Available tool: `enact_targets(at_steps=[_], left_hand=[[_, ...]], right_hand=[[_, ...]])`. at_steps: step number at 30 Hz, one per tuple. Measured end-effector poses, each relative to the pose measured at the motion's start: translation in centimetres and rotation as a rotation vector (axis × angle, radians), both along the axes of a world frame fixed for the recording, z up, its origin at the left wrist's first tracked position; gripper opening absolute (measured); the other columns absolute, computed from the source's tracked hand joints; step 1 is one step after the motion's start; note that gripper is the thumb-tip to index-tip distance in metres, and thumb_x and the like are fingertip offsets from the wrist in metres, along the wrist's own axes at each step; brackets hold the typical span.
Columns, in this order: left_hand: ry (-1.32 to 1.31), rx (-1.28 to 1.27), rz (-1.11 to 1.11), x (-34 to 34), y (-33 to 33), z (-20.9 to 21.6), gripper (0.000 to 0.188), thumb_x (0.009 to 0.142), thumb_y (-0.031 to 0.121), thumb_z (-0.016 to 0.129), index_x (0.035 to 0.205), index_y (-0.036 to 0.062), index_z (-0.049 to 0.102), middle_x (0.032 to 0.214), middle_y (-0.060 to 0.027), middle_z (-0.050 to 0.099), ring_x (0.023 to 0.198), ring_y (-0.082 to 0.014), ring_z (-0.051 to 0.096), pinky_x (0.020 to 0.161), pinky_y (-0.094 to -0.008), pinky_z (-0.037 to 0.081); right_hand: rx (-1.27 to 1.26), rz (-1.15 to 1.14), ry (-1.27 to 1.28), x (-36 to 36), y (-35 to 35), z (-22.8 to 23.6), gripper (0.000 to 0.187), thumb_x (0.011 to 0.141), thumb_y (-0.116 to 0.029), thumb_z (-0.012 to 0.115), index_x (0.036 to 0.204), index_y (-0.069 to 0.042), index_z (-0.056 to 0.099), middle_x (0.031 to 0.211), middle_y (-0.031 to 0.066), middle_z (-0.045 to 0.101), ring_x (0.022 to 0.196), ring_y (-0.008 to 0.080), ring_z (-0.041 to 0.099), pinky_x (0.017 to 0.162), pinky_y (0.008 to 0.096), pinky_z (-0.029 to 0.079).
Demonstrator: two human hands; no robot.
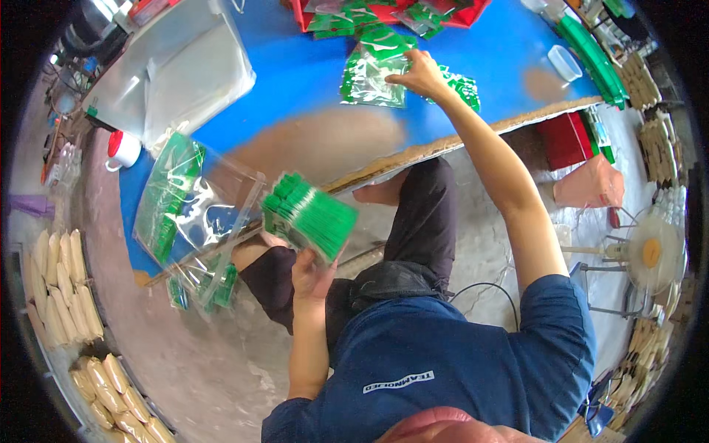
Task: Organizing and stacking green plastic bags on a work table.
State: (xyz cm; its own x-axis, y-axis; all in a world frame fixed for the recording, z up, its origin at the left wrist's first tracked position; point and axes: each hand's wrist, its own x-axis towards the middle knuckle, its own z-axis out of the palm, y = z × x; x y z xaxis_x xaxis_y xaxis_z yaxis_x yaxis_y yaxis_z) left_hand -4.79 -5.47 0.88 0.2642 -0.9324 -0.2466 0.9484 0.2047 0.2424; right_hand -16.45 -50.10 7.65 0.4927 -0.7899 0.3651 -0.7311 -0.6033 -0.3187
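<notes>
My left hand [314, 275], closed, grips a thick stack of green packets [314, 218] from below, over my lap. The stack shows many thin green edges side by side. Across the blue table, my right hand [422, 75] reaches over a clear and green plastic packet [373, 77]; its thumb and fingers are apart, at the packet's right side. Whether the fingertips press on it I cannot tell. Another green and white packet [461, 88] lies just right of that hand, partly behind the wrist.
A red bin [473, 15] with green packets stands at the far edge. To the left are a large clear bag with green contents [173, 199], a tray of clear plastic sheets [196, 81] and a red-lidded white mug [124, 150]. A fan [653, 253] stands at right.
</notes>
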Motion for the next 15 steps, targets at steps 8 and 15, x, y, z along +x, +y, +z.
enact_targets(at_steps=[8, 15], left_hand=[[0.087, -0.074, 0.047, 0.1, 0.4, -0.3, 0.063, 0.076, 0.017, 0.08, 0.134, 0.0061, 0.057, 0.143, -0.0118, 0.054, 0.137, -0.0343, 0.044, 0.118, -0.0566, 0.026], [0.214, -0.283, -0.019, -0.1, -0.9, -0.4, 0.064, 0.083, 0.02, 0.075, 0.14, 0.0048, 0.05, 0.148, -0.0123, 0.048, 0.141, -0.0327, 0.038, 0.12, -0.0546, 0.023]], right_hand=[[0.335, 0.244, 0.317, 1.7, 0.0, 2.5, 0.071, 0.063, -0.065, 0.079, 0.076, 0.004, 0.073, 0.085, 0.0279, 0.07, 0.085, 0.0405, 0.068, 0.083, 0.0478, 0.053], [0.414, 0.239, 0.431, 2.4, 2.8, 2.3, 0.064, 0.064, -0.047, 0.085, 0.101, 0.003, 0.068, 0.099, 0.0229, 0.069, 0.091, 0.0327, 0.067, 0.081, 0.0405, 0.053]])
